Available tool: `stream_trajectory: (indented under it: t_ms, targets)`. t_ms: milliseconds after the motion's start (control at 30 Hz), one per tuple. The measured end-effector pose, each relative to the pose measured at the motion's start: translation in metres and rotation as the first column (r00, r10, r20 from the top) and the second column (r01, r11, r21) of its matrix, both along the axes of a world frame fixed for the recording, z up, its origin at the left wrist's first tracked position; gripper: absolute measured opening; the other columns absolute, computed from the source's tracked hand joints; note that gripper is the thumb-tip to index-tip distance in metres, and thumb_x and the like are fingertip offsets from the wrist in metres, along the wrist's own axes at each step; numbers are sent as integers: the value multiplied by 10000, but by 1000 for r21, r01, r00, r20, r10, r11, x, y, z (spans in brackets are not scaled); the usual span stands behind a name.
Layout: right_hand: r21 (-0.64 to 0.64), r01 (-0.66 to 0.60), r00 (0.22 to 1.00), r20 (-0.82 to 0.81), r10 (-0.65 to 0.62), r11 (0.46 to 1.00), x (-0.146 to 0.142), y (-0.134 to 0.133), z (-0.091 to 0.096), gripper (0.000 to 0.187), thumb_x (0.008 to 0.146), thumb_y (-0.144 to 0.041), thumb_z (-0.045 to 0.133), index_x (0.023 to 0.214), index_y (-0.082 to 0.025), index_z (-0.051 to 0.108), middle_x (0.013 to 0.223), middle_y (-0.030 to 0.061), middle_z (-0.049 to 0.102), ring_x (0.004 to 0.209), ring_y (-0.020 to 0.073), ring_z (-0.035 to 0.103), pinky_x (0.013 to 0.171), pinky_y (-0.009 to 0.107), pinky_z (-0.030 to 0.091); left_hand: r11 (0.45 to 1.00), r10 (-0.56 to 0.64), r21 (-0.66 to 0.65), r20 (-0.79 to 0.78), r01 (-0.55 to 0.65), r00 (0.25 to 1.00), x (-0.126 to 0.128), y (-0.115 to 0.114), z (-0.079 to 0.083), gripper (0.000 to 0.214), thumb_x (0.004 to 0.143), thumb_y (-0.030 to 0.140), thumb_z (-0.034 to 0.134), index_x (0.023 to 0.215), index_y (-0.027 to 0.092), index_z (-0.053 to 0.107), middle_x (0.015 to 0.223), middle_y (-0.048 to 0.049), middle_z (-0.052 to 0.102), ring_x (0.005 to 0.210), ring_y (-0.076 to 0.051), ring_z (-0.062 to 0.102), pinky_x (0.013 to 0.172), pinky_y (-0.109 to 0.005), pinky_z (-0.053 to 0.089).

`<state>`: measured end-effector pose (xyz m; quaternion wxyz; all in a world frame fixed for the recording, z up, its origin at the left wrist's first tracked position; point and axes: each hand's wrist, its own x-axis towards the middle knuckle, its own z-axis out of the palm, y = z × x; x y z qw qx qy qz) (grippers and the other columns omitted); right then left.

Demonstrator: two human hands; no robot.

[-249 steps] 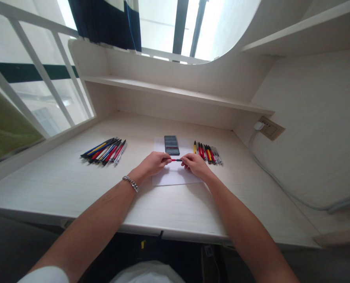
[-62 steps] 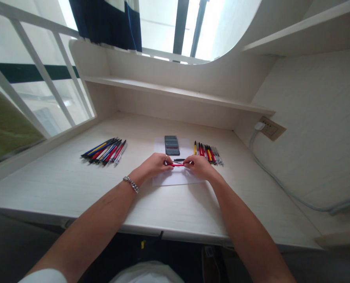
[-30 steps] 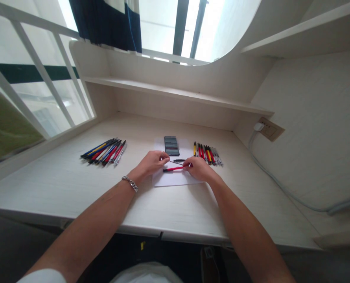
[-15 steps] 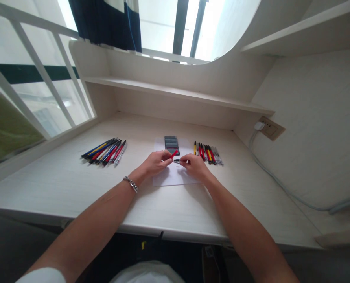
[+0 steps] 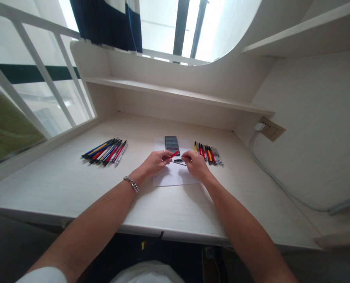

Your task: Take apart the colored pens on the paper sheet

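My left hand (image 5: 155, 162) is closed, pinching a red pen barrel (image 5: 174, 154) that points up and to the right. To its right my right hand (image 5: 196, 164) has its fingertips pressed together; what they hold, if anything, is too small to make out. A thin dark rod like a pen refill (image 5: 179, 163) spans the gap between the two hands. Just above it shows a small black piece (image 5: 178, 160), close to the right fingertips. Both hands are over white paper (image 5: 175, 179). Behind them lies a dark grey sectioned case (image 5: 171, 142).
A heap of pens (image 5: 104, 152) lies on the desk (image 5: 74, 184) to the left. Several more pens (image 5: 209, 153) are lined up just right of my right hand. A white cable (image 5: 269, 173) runs from the wall socket (image 5: 271, 128). A shelf (image 5: 175, 91) crosses the back.
My right hand has drawn slightly right, away from my left hand. The gap between them is wider, and more of the thin rod and the black piece shows. The left hand has barely moved.
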<state>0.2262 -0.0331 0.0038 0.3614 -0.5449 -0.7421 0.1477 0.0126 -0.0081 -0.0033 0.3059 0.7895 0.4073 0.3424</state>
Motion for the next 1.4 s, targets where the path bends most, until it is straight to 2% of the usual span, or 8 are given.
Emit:
stream_trajectory:
  t_ms: [67, 167, 300, 667, 1000, 1267, 1400]
  targets:
    - [31, 25, 991, -134, -20, 999, 4, 0, 5, 108, 890, -205, 614, 903, -198, 721, 844, 39, 746, 770, 176, 672, 743, 280, 501, 999, 2, -36, 13, -2, 1000, 1, 1, -2, 318, 862, 322, 608, 1107, 156, 724, 908, -77, 766, 812, -201, 696, 761, -313, 523]
    - [68, 31, 976, -218, -15, 997, 8, -2, 9, 122, 888, -232, 615, 908, -187, 726, 872, 60, 756, 789, 188, 686, 761, 294, 518, 999, 6, -40, -2, -7, 1000, 1, 2, -6, 327, 858, 297, 619, 1121, 142, 735, 911, -92, 767, 816, -210, 694, 773, -327, 524]
    - [109, -18, 983, -179, 38, 994, 6, -4, 9, 147, 903, -233, 595, 915, -201, 738, 926, 57, 764, 859, 195, 692, 792, 295, 518, 999, -29, -13, -18, 29, 999, 1, 4, -11, 306, 869, 297, 619, 1101, 146, 750, 929, -100, 767, 820, -213, 694, 770, -329, 528]
    - [106, -68, 991, -104, 79, 992, 0, -11, 14, 122, 888, -186, 634, 902, -198, 755, 884, 40, 767, 799, 171, 684, 742, 266, 505, 999, -41, -16, -24, 41, 999, 2, 3, -10, 284, 854, 267, 621, 1066, 151, 770, 931, -98, 772, 798, -202, 690, 778, -318, 542]
    - [157, -83, 978, -177, 111, 984, -1, -8, 10, 116, 884, -203, 648, 881, -194, 763, 886, 53, 757, 821, 186, 674, 746, 285, 505, 998, -62, -20, -7, 62, 998, 4, 0, -11, 249, 856, 232, 612, 1041, 150, 758, 914, -84, 768, 796, -188, 688, 746, -291, 524]
    - [121, -90, 966, -233, 116, 989, -1, -8, 10, 111, 863, -241, 671, 881, -208, 775, 886, 51, 760, 819, 186, 674, 759, 297, 519, 996, -83, -40, 50, 85, 995, 6, -1, -9, 261, 838, 280, 619, 1022, 140, 740, 899, -85, 762, 800, -199, 686, 762, -318, 533]
    - [95, -112, 954, -269, 134, 989, -1, -7, 10, 156, 875, -280, 667, 947, -204, 783, 933, 60, 772, 836, 188, 685, 764, 296, 524, 990, -121, -58, 118, 128, 986, 6, 0, -12, 262, 833, 310, 639, 1019, 145, 723, 889, -86, 757, 802, -202, 693, 759, -320, 543]
